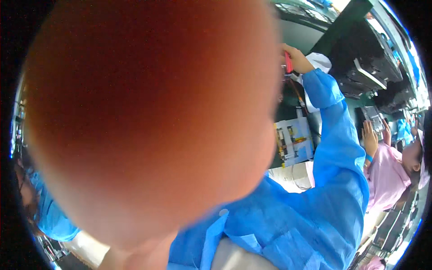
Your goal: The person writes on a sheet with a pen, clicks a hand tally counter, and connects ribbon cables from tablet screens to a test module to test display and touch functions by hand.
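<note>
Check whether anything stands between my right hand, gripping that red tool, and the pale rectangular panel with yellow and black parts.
A thin orange-brown strip shows between your right hand and the panel. A large, blurred skin-toned shape near the camera hides what's to their left, so I can't judge there.

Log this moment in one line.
View: large blurred shape blocks much | Left hand: cannot be made out | Right hand: holds red object | Near blue sleeve: pale panel with yellow strips
</note>
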The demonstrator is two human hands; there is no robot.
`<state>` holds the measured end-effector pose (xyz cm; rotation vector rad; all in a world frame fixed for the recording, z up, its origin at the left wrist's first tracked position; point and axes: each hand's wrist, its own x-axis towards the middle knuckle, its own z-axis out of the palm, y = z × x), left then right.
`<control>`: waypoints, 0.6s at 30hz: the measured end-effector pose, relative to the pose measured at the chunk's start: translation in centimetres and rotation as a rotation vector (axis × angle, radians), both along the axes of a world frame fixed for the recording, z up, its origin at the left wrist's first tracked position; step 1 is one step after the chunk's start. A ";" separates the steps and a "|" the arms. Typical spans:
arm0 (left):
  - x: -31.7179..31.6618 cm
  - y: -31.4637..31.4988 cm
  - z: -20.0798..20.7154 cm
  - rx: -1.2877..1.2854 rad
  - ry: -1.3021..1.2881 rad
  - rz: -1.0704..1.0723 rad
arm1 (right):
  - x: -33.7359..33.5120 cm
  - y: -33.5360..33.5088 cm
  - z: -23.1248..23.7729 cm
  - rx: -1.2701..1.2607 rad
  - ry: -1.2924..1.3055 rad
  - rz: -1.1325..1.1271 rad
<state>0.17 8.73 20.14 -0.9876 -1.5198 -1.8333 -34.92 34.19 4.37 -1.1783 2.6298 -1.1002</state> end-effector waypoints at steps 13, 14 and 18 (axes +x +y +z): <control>-0.9 -7.6 -7.8 -0.279 -0.611 0.659 | 8.1 -11.2 4.1 -0.344 -0.691 -0.083; -0.8 -7.0 -8.7 -0.369 -0.675 0.762 | 7.3 -11.1 3.0 -0.451 -0.791 0.022; -3.0 -5.7 -13.5 -0.410 -0.612 0.930 | 9.7 -13.6 4.7 -0.485 -0.754 -0.041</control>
